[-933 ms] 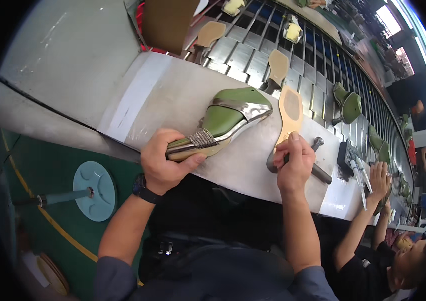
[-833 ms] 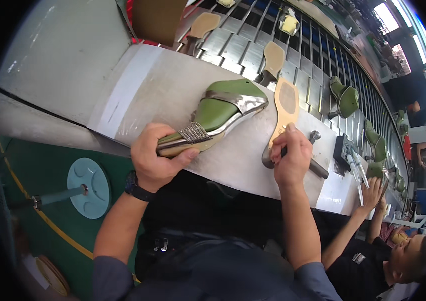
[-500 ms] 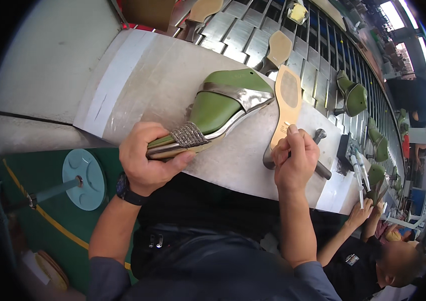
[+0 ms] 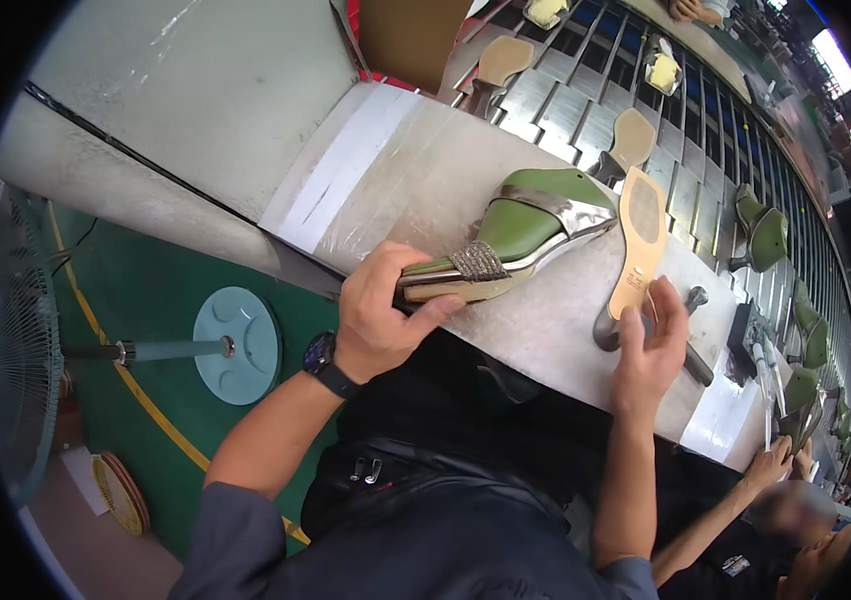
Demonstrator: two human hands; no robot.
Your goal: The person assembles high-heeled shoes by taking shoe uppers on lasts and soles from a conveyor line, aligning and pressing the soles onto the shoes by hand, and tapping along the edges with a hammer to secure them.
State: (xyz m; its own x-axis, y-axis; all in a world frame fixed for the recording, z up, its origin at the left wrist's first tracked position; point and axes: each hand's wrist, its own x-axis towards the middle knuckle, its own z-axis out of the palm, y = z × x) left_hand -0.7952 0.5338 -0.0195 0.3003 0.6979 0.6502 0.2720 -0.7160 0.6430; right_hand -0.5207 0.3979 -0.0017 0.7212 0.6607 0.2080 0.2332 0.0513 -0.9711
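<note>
A silver strappy sandal [image 4: 542,254] is fitted on a green shoe last [image 4: 520,226], lying on its side on the worktable. My left hand [image 4: 385,310] wraps round its toe end, by the glittery band [image 4: 481,262], thumb along the lower edge. To the right lies a beige shoe sole [image 4: 641,225] with a dark heel [image 4: 606,328] beneath it and a small white spot on its surface. My right hand [image 4: 650,350] is beside the sole's heel end, thumb and fingers apart, nothing visible between them. Whether the thumb touches the sole, I cannot tell.
A hammer [image 4: 699,364] lies right of my right hand, near a black holder [image 4: 742,335] with white pen-like tools. Beyond is a slatted conveyor [image 4: 585,120] bearing soles and green lasts. A co-worker's hand [image 4: 770,465] is at far right; a fan [image 4: 20,340] stands left.
The whole view has shifted, so the table appears further right. My right hand has let its pinched fingers spread and drawn back toward the sole's heel end. My left hand keeps its grip.
</note>
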